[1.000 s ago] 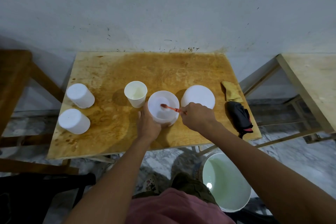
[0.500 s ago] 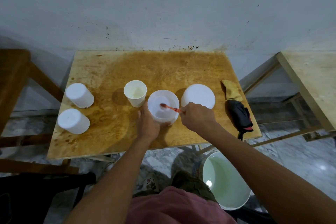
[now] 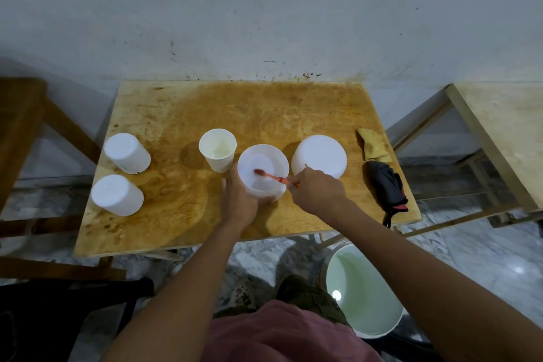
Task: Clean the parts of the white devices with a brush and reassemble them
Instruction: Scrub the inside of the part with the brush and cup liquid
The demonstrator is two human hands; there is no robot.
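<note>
- The left hand point(image 3: 238, 203) curls round the near-left wall of an open white container point(image 3: 266, 191), thumb on the side toward the cup, and holds it on the tabletop point(image 3: 264, 114) near the front edge, about mid-width.
- The right hand point(image 3: 318, 194) is just to the right of the container, with its fingers closed round the handle of an orange-red brush point(image 3: 271, 176).
- The brush slants across the container's rim. Its bristle end is down inside the container, left of the middle, and the handle end is hidden in the fist.
- The two hands flank the container: the left touches it, while the right reaches it only through the brush.
- A white cup point(image 3: 217, 150), open upward, stands just left of and behind the container, close to the left thumb.
- A wide white part point(image 3: 318, 157) with its closed face up stands just behind the right hand.
- Two white cylinders point(image 3: 127, 153) point(image 3: 117, 194) stand at the left edge of the tabletop, well apart from the hands.
- A yellow cloth point(image 3: 373, 145) and a black item point(image 3: 385, 185) lie at the right edge.
- A white bucket point(image 3: 364, 291) holding pale liquid stands on the floor below the right forearm.
</note>
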